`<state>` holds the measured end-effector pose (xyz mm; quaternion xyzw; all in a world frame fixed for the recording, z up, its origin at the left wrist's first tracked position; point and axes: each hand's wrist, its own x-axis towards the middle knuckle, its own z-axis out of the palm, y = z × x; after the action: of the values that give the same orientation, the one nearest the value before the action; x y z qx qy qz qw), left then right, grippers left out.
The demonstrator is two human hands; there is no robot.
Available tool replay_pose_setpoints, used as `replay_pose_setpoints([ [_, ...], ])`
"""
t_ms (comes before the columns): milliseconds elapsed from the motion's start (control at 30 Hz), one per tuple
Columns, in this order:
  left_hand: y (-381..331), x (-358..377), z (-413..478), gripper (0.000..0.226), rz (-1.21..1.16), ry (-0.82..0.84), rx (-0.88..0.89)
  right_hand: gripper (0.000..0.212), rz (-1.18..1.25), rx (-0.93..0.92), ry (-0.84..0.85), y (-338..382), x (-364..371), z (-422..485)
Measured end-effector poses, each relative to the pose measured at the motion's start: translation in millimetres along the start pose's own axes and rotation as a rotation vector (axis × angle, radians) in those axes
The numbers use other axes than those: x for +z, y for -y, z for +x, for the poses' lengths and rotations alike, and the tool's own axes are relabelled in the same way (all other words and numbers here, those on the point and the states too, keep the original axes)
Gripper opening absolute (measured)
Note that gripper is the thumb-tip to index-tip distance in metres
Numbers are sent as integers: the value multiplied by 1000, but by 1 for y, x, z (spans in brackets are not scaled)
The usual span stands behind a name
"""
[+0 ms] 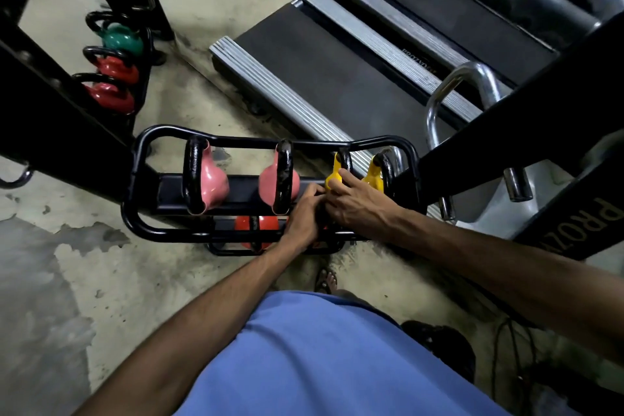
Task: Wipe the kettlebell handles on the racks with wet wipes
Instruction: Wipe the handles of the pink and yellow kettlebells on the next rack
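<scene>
Our left forearm (216, 300) and right forearm (472, 250) are bare and stretch forward and down, converging. Our left hand (304, 213) shows its back, fingers curled, and touches our right hand (358, 203), whose fingers bend downward. We cannot tell what the 2 hands grip.

A gym, coloured kettlebells (206, 179) on a black tubular rack (135, 199), treadmill decks (337, 78) alongside, chrome machine handles (456, 91), worn concrete floor (101, 280)
</scene>
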<state>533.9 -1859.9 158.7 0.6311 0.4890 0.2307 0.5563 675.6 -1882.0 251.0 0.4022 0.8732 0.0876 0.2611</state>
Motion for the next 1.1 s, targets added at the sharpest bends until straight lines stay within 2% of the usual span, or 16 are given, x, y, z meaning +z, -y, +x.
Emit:
replay_pose_setpoints([
  [67,-17,-6,-6,10,-23,36,-75,18,55,-2,-183,6,1,-11],
  [100,-21,-6,-6,13,32,19,-68,24,98,32,-254,10,1,-17],
  [200,-7,-4,-1,16,144,32,56,29,52,61,-271,19,8,-31],
  [267,2,-5,2,25,219,82,137,30,159,170,-352,24,13,-38],
  [333,0,-4,2,25,235,71,165,23,338,341,-458,37,18,-40],
  [467,-6,-6,1,30,211,72,175,19,820,888,-644,70,19,-29],
  [567,-5,-7,4,35,195,72,166,14,1205,1177,-772,80,12,-21],
  [667,-4,-8,4,35,205,76,184,22,1430,1295,-740,79,7,-18],
  [767,-1,-7,4,33,219,75,208,32,1706,1320,-657,65,11,-9],
  [867,-1,-6,4,31,215,70,210,28,1987,1351,-597,43,9,3],
  [1000,-1,-7,6,29,201,57,187,45,2216,1383,-561,6,-19,13],
  [1100,-3,-6,5,33,195,74,185,21,2267,1361,-614,-15,-32,18],
])
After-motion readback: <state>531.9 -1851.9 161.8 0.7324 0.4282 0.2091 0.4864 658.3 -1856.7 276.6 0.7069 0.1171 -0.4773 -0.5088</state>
